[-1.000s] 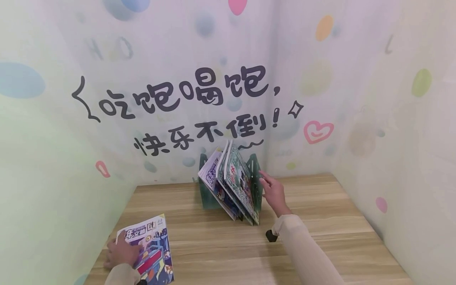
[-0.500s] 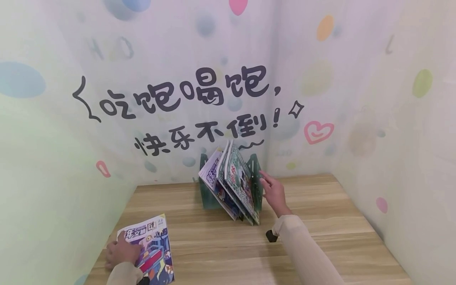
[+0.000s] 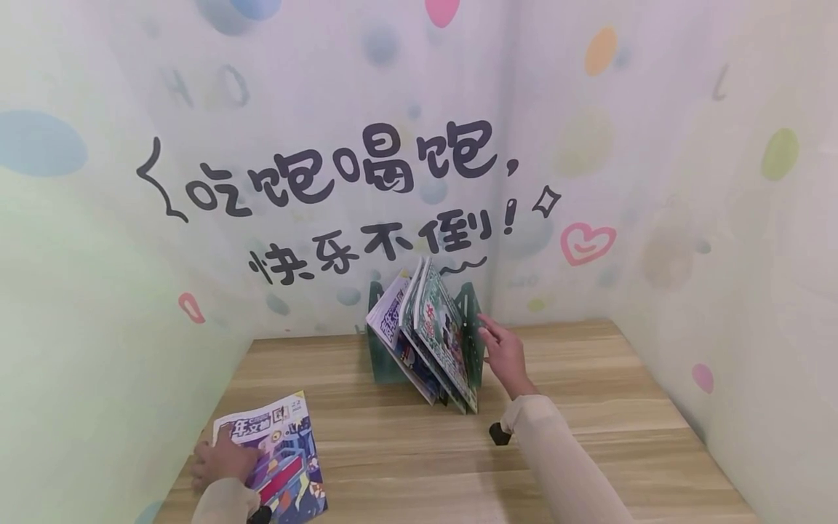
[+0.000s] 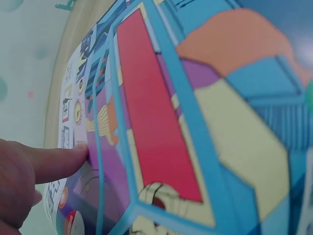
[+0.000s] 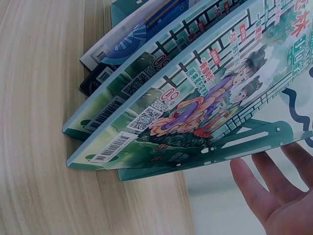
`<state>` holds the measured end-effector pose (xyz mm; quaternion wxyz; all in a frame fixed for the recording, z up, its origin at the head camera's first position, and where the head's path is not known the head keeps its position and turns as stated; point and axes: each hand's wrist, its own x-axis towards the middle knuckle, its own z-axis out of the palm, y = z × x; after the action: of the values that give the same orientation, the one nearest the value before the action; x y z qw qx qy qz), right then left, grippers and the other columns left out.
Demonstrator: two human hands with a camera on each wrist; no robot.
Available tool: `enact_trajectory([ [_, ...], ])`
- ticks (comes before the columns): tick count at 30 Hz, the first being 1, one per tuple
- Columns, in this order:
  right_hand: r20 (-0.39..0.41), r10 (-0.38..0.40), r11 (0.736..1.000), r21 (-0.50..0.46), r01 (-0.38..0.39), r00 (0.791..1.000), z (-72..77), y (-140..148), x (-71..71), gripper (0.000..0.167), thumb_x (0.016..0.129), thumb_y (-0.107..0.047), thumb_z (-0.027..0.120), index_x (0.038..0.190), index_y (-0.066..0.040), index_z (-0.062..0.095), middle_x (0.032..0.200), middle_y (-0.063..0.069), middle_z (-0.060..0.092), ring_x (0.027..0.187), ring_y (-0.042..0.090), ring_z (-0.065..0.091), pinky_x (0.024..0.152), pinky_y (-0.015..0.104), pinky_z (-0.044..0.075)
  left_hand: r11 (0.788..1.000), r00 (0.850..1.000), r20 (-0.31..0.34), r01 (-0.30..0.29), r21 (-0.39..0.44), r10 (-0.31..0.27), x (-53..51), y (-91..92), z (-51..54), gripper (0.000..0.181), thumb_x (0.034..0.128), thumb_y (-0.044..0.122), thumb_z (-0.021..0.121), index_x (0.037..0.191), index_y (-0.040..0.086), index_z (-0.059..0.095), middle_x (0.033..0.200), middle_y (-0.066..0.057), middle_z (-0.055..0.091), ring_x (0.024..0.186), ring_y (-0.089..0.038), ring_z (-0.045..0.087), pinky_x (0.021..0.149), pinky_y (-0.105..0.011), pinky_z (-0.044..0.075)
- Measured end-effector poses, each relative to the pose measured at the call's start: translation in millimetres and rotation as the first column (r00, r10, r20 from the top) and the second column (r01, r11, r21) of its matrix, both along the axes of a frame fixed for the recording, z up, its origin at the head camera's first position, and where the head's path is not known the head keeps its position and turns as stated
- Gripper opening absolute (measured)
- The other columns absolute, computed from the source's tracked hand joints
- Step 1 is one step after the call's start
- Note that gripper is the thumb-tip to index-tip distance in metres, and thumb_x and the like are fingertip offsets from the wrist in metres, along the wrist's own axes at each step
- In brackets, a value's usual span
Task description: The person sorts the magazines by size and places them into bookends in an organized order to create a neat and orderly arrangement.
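Note:
At the lower left of the head view, my left hand holds a colorful magazine by its left side. The left wrist view shows the thumb pressed on the purple part of the cover; the other fingers are mostly hidden. My right hand touches the outer right side of a green perforated book stand, its fingers extended in the right wrist view. Several magazines stand in it, leaning left: a purple-lettered one on the left and green-covered ones on the right.
The wood-grain table carries everything. A pale printed wall with large dark lettering rises right behind the stand, and more pale walls close in the left and right sides.
The magazine in my left hand has turned slightly, its lower right corner shifting a little right and up. My right hand and the stand look unmoved.

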<state>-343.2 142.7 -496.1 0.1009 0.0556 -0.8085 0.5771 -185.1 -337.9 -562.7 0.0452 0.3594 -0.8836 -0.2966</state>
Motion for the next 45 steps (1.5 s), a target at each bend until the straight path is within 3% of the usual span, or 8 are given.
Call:
enact_trajectory([
  [5, 0.003, 0.001, 1.0, 0.001, -0.001, 1.0, 0.3, 0, -0.1, 0.037, 0.101, -0.026, 0.054, 0.138, -0.024, 0.057, 0.14, 0.012, 0.053, 0.117, 0.034, 0.056, 0.074, 0.049, 0.058, 0.999, 0.999, 0.012, 0.042, -0.024, -0.042, 0.5, -1.0, -1.1, 0.091, 0.0682, 0.022, 0.078, 0.143, 0.002, 0.03, 0.114, -0.042, 0.028, 0.102, -0.061, 0.032, 0.088, -0.071, 0.028],
  [9, -0.001, -0.003, 1.0, 0.014, 0.003, 1.0, 0.1, 0, -0.5, 0.037, 0.101, -0.027, 0.053, 0.138, -0.024, 0.057, 0.14, 0.012, 0.053, 0.116, 0.033, 0.057, 0.072, 0.046, 0.059, 0.995, 0.997, -0.026, 0.071, -0.063, -0.073, 0.0, 1.1, -1.5, 0.09, 0.0653, 0.021, 0.077, 0.142, 0.002, 0.034, 0.113, -0.044, 0.037, 0.1, -0.057, 0.037, 0.085, -0.068, 0.032],
  [19, -0.003, -0.001, 1.0, 0.011, 0.001, 1.0, 0.5, 1, 0.2, 0.037, 0.101, -0.028, 0.054, 0.138, -0.024, 0.057, 0.141, 0.01, 0.053, 0.117, 0.033, 0.057, 0.066, 0.039, 0.06, 0.97, 0.98, -0.087, 0.162, -0.18, -0.18, -6.2, 11.0, 4.5, 0.066, 0.0778, 0.013, 0.068, 0.137, -0.002, 0.044, 0.124, -0.038, 0.051, 0.099, -0.057, 0.052, 0.082, -0.063, 0.04],
  [29, 0.002, 0.011, 1.0, -0.001, -0.011, 1.0, 1.2, 1, 1.3, 0.037, 0.101, -0.028, 0.054, 0.138, -0.024, 0.057, 0.142, 0.011, 0.052, 0.117, 0.034, 0.056, 0.068, 0.041, 0.06, 0.975, 0.966, -0.158, 0.187, -0.123, -0.205, -9.3, 20.1, 12.5, 0.061, 0.0795, 0.013, 0.072, 0.136, 0.003, 0.051, 0.131, -0.032, 0.051, 0.107, -0.058, 0.041, 0.086, -0.065, 0.038],
  [32, 0.002, 0.013, 1.0, -0.001, -0.013, 1.0, 1.2, 1, 1.4, 0.037, 0.101, -0.028, 0.053, 0.138, -0.024, 0.057, 0.141, 0.011, 0.052, 0.117, 0.034, 0.056, 0.068, 0.041, 0.06, 0.975, 0.967, -0.146, 0.191, -0.111, -0.206, -9.5, 23.3, 16.8, 0.061, 0.0792, 0.012, 0.073, 0.135, 0.003, 0.052, 0.132, -0.031, 0.05, 0.111, -0.058, 0.041, 0.089, -0.065, 0.037],
  [38, -0.02, 0.018, 1.0, 0.017, -0.017, 1.0, 1.4, 1, 1.7, 0.038, 0.101, -0.027, 0.052, 0.139, -0.022, 0.056, 0.138, 0.013, 0.055, 0.116, 0.032, 0.057, 0.068, 0.042, 0.06, 0.977, 0.974, -0.093, 0.201, -0.075, -0.207, -11.2, 28.5, 28.6, 0.058, 0.0809, 0.009, 0.069, 0.136, 0.002, 0.052, 0.135, -0.032, 0.047, 0.105, -0.049, 0.052, 0.082, -0.059, 0.043],
  [45, -0.024, 0.019, 1.0, 0.016, -0.019, 1.0, 0.6, 1, 0.9, 0.038, 0.102, -0.025, 0.052, 0.139, -0.02, 0.055, 0.138, 0.013, 0.055, 0.116, 0.031, 0.057, 0.067, 0.041, 0.06, 0.957, 0.955, -0.074, 0.285, -0.048, -0.288, -13.8, 27.4, 37.2, 0.058, 0.0801, 0.004, 0.063, 0.137, 0.001, 0.051, 0.134, -0.035, 0.046, 0.096, -0.043, 0.054, 0.079, -0.055, 0.046],
])
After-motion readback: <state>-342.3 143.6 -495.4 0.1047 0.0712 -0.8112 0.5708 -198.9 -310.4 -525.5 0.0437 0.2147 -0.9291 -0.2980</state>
